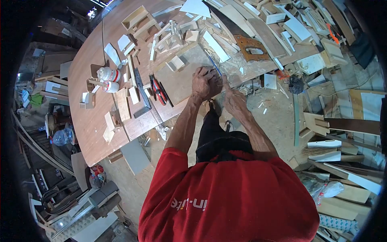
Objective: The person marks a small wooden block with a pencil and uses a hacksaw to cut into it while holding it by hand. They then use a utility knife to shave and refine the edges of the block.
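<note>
My left hand [204, 83] is closed, fingers curled over a small brown wooden piece [215, 89] at the table's front edge. Just to its right, my right hand [236, 100] is closed with a finger pointing forward. From it a thin blue strip-like tool [213, 62] runs up and left over the board; its exact kind is too small to make out. Beneath the left hand lies a flat brown board [177, 82], with a small wooden block [175, 63] on it. Red-handled pliers [158, 90] lie left of the board.
A handsaw [250, 49] rests among wood strips and shavings at the back right. White glue bottles [109, 74], a metal bar [142, 92] and an open wooden box [138, 19] are on the left of the table [86, 133]. Offcuts [346, 173] pile up at the right.
</note>
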Tool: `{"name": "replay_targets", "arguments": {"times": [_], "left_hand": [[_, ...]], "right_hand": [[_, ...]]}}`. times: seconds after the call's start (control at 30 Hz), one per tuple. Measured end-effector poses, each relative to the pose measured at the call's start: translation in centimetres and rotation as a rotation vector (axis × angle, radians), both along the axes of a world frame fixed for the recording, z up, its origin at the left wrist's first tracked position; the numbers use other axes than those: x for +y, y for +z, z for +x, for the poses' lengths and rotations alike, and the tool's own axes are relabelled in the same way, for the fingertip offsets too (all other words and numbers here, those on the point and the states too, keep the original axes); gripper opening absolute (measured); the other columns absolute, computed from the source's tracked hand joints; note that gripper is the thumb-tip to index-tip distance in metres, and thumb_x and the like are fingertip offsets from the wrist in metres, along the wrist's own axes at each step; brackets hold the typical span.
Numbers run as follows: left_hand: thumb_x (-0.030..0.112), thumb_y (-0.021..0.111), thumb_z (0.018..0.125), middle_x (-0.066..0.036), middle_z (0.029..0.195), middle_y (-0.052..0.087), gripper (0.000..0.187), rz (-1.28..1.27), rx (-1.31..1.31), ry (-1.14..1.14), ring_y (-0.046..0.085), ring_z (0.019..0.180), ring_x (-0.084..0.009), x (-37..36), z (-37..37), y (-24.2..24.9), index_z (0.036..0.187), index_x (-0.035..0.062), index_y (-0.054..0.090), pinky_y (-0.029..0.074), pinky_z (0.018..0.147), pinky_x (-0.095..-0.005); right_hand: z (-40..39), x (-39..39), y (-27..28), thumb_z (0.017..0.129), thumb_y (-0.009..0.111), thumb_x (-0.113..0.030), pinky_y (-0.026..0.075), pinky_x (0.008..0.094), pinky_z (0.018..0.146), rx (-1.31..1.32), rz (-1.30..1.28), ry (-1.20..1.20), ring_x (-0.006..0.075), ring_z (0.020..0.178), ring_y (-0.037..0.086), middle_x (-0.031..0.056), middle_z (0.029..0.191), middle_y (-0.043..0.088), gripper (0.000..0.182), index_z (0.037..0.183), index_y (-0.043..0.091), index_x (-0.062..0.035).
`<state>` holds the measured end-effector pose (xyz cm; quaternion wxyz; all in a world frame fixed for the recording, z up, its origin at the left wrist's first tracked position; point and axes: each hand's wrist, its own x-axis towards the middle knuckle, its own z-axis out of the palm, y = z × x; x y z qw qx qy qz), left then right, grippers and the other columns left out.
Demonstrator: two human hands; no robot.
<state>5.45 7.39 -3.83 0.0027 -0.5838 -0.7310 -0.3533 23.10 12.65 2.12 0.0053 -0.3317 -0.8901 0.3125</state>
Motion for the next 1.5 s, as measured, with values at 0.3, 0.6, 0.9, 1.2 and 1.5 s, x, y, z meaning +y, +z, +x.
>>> {"name": "replay_targets", "arguments": {"times": [0.3,0.6,0.9,1.2,1.5], "left_hand": [[0.019,0.072,0.069,-0.004,0.106,0.065,0.032,-0.024,0.078,0.078,0.056,0.103,-0.027,0.1,0.9,0.9,0.1,0.0143,0.071,0.047,0.083,-0.0406],[0.023,0.074,0.068,-0.004,0.106,0.064,0.034,-0.046,0.028,0.075,0.057,0.102,-0.0271,0.0,1.2,1.8,0.099,0.0096,0.07,0.046,0.082,-0.0404],[0.023,0.072,0.073,-0.003,0.107,0.064,0.029,-0.088,0.048,0.068,0.056,0.103,-0.0265,0.2,0.7,1.2,0.1,0.0112,0.07,0.046,0.083,-0.0406],[0.023,0.07,0.076,-0.003,0.106,0.064,0.026,-0.097,0.072,0.079,0.056,0.101,-0.0274,0.4,0.8,1.4,0.099,0.0111,0.07,0.048,0.083,-0.0412],[0.021,0.07,0.075,-0.005,0.105,0.065,0.024,-0.035,0.117,-0.017,0.057,0.101,-0.0281,0.4,-0.1,0.4,0.096,0.0106,0.07,0.048,0.084,-0.0388]], "right_hand": [[2.7,-1.0,1.4,0.076,0.057,-0.004,0.048,0.0435,0.059,0.069,0.096,0.043,0.0338,0.057,0.06,0.0183,0.062,0.06,0.086,0.15,0.012,-0.0028],[3.3,-1.2,1.5,0.077,0.056,-0.004,0.049,0.0441,0.055,0.047,0.103,-0.033,0.0344,0.054,0.06,0.0177,0.059,0.059,0.086,0.151,0.013,-0.0088],[3.4,-1.3,0.8,0.077,0.056,-0.004,0.05,0.044,0.053,0.06,0.111,0.002,0.0322,0.053,0.061,0.0168,0.059,0.059,0.085,0.15,0.012,-0.0065],[3.3,-1.5,1.0,0.078,0.055,-0.004,0.05,0.0432,0.055,-0.039,0.091,0.015,0.0333,0.056,0.061,0.0186,0.061,0.06,0.086,0.15,0.009,-0.0048],[2.1,-1.7,1.6,0.081,0.059,-0.008,0.049,0.042,0.054,0.074,0.049,0.009,0.0306,0.055,0.061,0.0182,0.063,0.062,0.083,0.149,0.013,-0.0032]]}}
